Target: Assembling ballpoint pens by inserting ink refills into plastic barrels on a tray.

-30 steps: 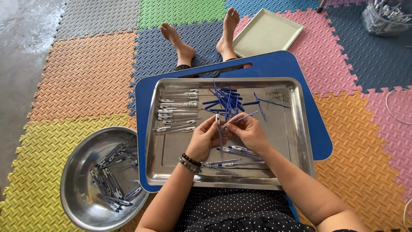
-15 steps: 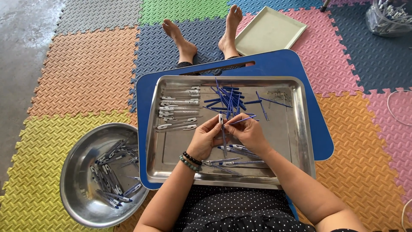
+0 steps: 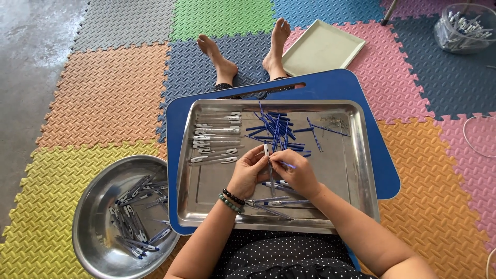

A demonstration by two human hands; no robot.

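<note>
Head view. On the lap, a blue lap table (image 3: 361,98) carrying a steel tray (image 3: 356,170). Inside the tray: a row of clear pen barrels (image 3: 217,137) at far left, a loose heap of blue refills (image 3: 276,129) at far middle, a few finished pens (image 3: 274,199) along the near edge. On the floor mat at near left, a round steel bowl (image 3: 88,227) holding more finished pens. Far right of the feet, an empty pale green tray (image 3: 320,49); at the far right corner, a clear tub (image 3: 465,28) of pen parts.

Left hand (image 3: 248,173) over the tray's middle, fingers pinched around a clear pen barrel (image 3: 267,155) held nearly upright. Right hand (image 3: 297,173) just beside it, touching it, fingers pressed together on a thin blue refill (image 3: 287,165) pointing toward the barrel.

Compared with half a second ago: hands in the same spot over the tray, barrel tipped more upright, bowl and trays unmoved.
</note>
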